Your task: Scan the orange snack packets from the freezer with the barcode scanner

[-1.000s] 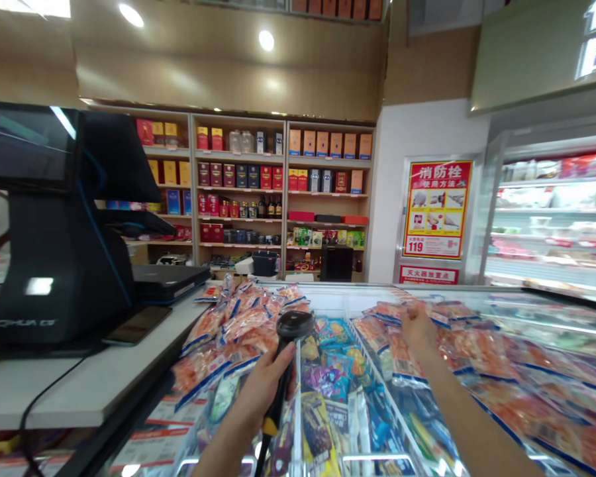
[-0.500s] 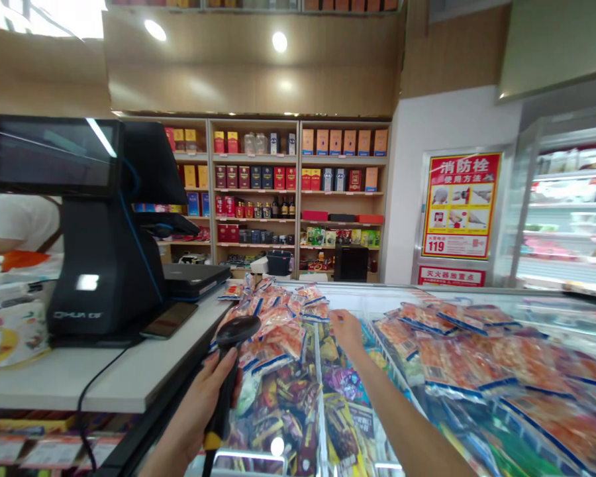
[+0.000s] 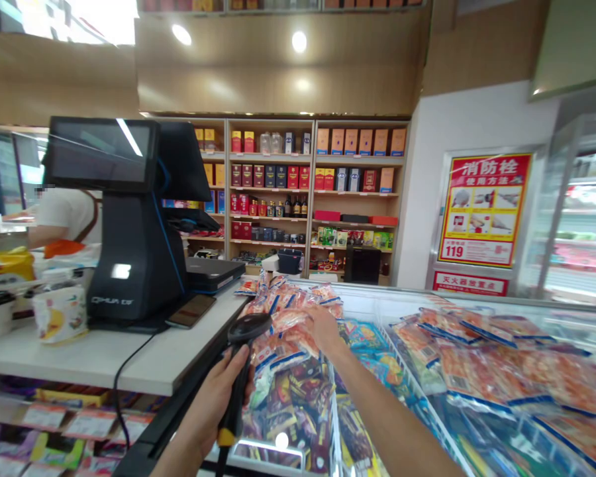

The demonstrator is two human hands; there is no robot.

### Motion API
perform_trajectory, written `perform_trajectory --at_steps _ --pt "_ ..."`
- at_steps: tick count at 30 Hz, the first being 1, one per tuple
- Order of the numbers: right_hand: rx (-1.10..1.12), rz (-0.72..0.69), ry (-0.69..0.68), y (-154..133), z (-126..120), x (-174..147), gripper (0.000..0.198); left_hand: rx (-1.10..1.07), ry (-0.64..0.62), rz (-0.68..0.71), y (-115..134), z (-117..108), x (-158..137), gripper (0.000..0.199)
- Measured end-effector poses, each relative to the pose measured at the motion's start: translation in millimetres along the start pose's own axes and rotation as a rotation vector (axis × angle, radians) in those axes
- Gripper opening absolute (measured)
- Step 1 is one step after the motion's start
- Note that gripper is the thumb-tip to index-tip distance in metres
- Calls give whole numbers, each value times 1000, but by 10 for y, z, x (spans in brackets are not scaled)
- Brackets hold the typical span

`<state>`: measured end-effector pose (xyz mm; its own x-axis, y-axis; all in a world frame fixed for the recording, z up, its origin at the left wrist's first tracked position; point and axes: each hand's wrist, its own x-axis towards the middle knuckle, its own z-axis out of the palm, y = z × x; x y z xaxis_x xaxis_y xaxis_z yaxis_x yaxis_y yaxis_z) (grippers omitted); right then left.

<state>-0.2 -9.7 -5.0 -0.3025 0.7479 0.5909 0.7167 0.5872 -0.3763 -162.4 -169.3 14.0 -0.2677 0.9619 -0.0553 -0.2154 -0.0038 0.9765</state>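
Observation:
My left hand [image 3: 213,404] is wrapped around the handle of a black barcode scanner [image 3: 247,329] with a yellow band, and the scanner head sits beside a pile of orange snack packets [image 3: 283,318]. That pile lies on the glass lid of a chest freezer [image 3: 372,306]. My right hand [image 3: 322,329] reaches across the lid and rests on the pile's right edge; its fingers are hidden among the packets, so no grip shows.
A black checkout terminal [image 3: 129,252], a phone [image 3: 191,310], a cable and a printed cup [image 3: 59,315] stand on the white counter [image 3: 94,361] at left. More orange packets [image 3: 477,361] cover the freezer's right side. A person [image 3: 67,212] stands behind the terminal. Shelves of boxes [image 3: 302,185] line the back wall.
My view has turned left. My right hand moved from the right-hand packets across the lid to the left pile, and the scanner has shifted left with my left hand.

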Motion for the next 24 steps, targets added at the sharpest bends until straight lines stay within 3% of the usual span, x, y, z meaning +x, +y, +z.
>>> perform_trajectory --at_steps 2,7,14,20,24 --pt "14 27 56 127 -86 -41 27 -19 -18 -7 7 52 -26 31" --pt "172 280 247 646 -372 -311 29 -37 -102 -10 20 263 -115 27" --pt "374 431 524 1314 -725 -831 20 2 -263 4 -22 630 -246 28" --pt "471 437 566 1415 -917 -1005 13 129 -437 -12 -129 828 -227 33" --pt "515 483 614 1414 -1001 -1031 13 155 -446 -22 -173 904 -218 32"
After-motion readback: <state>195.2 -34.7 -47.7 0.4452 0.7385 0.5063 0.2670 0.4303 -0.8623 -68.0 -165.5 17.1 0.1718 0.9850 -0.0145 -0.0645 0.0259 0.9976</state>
